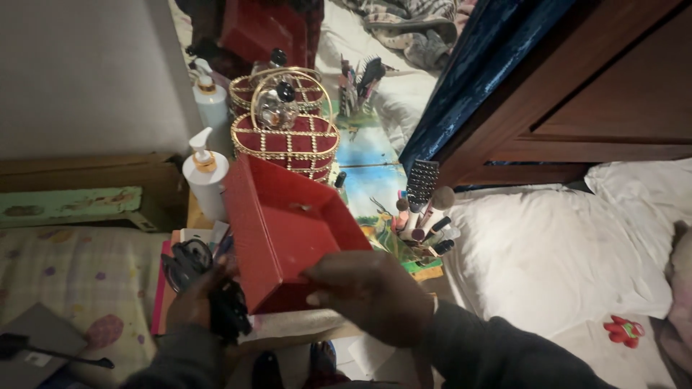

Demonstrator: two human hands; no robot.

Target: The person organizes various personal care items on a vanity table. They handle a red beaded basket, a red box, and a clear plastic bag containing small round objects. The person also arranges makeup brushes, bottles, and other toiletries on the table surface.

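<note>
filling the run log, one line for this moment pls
right hand: holds red tray, tilted | left hand: holds black item | behind: red-gold basket, pump bottle

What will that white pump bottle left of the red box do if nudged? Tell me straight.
The white pump bottle is tall and narrow with a pump head on top, so it probably tips rather than slides. Its smooth plastic may be slippery. It stands right beside the red box that the right hand is tilting, so a bump looks possible.
</note>
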